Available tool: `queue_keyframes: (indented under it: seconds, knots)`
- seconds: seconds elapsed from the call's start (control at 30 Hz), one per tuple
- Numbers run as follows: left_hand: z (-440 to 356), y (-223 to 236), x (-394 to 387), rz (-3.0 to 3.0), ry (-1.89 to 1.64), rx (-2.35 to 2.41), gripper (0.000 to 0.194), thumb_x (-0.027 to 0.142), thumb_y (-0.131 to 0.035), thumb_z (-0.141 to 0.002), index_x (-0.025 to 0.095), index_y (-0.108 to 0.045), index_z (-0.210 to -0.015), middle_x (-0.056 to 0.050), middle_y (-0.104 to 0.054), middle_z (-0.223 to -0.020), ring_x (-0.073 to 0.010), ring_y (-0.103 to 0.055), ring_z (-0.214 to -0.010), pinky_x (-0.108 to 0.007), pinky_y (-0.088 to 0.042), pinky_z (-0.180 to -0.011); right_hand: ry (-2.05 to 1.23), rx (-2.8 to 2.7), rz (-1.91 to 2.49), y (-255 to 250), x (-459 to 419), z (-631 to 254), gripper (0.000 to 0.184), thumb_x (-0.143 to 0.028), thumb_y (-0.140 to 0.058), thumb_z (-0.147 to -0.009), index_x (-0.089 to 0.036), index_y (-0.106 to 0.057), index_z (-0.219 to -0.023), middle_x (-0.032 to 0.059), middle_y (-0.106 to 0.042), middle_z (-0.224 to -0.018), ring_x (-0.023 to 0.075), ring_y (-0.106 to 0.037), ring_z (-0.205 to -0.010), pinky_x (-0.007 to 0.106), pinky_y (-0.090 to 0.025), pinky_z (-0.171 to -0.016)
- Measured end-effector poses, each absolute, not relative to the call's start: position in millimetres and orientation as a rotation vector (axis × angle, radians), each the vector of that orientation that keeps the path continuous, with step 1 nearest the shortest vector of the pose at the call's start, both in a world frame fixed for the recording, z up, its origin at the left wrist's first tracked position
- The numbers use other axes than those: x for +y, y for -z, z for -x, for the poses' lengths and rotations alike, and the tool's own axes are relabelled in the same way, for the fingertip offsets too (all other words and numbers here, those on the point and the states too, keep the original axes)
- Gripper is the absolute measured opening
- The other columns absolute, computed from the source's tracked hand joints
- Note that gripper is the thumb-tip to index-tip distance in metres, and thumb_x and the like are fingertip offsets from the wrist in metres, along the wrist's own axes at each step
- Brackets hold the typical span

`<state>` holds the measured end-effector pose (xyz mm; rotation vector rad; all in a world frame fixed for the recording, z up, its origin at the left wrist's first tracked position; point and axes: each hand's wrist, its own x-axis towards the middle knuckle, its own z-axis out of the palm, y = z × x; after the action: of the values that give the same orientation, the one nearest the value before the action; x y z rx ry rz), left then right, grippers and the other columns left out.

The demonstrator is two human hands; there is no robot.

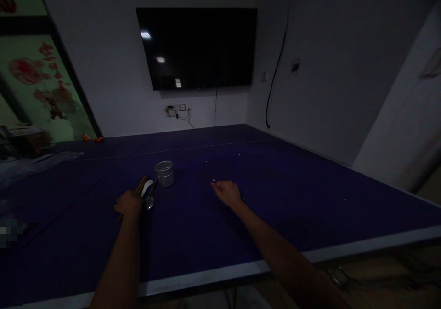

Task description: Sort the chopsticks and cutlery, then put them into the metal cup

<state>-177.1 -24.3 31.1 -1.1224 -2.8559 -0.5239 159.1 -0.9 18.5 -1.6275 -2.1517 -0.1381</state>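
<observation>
My left hand (129,203) is closed around a bundle of brown chopsticks (140,185), whose ends stick out above and below it on the dark blue table. A white spoon (147,187) lies against its right side, beside a metal spoon (149,203) with a dark handle. Just beyond them a silver metal cup (166,176) stands upright. Farther right, my right hand (228,193) is low over the tabletop with fingers curled together. A tiny white bit (213,180) shows at its fingertips; whether it is pinched or lying there I cannot tell.
Several white specks (236,165) are scattered across the blue table (292,185), which has a pale front edge. Clear plastic wrapping (37,166) lies at the left. Small orange items (91,138) sit at the back left. A television (200,47) hangs on the wall.
</observation>
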Motion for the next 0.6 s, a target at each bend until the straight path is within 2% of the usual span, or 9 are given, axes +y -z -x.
queue_keyframes:
  seconds: [0.17, 0.33, 0.6]
  knots:
    - [179.9, -32.2, -23.8, 1.13, 0.583, -2.907, 0.04, 0.034, -0.05, -0.074, 0.007, -0.064, -0.1, -0.024, -0.065, -0.096, -0.0348, -0.061, -0.093, -0.037, -0.046, -0.065, 0.147, -2.164, 1.637, -17.7, -0.7, -158.8, 0.05, -0.048, -0.031, -0.093, -0.02, -0.063, -0.069, 0.0034, -0.065, -0.067, 0.0129, -0.056, -0.06, 0.024, -0.022, -0.049]
    - [181.0, -34.3, -25.2, 1.127, 0.677, -2.927, 0.047, 0.041, -0.051, -0.073, 0.006, -0.064, -0.101, -0.025, -0.065, -0.097, -0.0354, -0.061, -0.096, -0.036, -0.047, -0.068, 0.159, -2.164, 1.633, -18.1, -1.4, -158.7, 0.047, -0.047, -0.032, -0.093, -0.02, -0.062, -0.068, 0.0032, -0.065, -0.067, 0.0125, -0.056, -0.058, 0.025, -0.019, -0.049]
    - [188.0, -33.2, -21.0, 1.13, 0.674, -2.938, 0.05, 0.039, -0.059, -0.065, 0.006, -0.063, -0.103, -0.024, -0.065, -0.1, -0.0362, -0.062, -0.093, -0.036, -0.048, -0.065, 0.155, -2.167, 1.613, -17.1, -1.4, -159.5, 0.047, -0.047, -0.033, -0.093, -0.02, -0.062, -0.068, 0.0036, -0.065, -0.066, 0.0131, -0.056, -0.059, 0.025, -0.022, -0.05]
